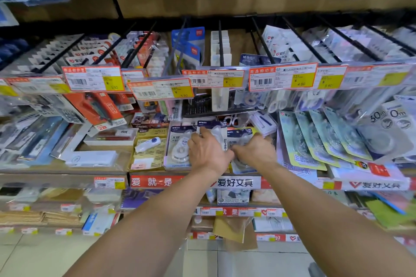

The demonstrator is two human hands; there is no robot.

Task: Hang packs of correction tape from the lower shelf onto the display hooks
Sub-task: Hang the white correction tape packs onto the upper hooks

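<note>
On the lower shelf (45, 176), mid pick-up. Holding one correction tape pack (213, 134) tilted up off the pile, left hand (208, 150) grip clamped on its card. Digging right hand (255, 150) into neighbouring packs (243, 137); cannot tell that grip, fingers hidden. Next, probably: lift clear, find the hang hole, thread onto a display hook (220, 45) above the price tags (212, 78). Needs hole lined up with hook tip.
</note>
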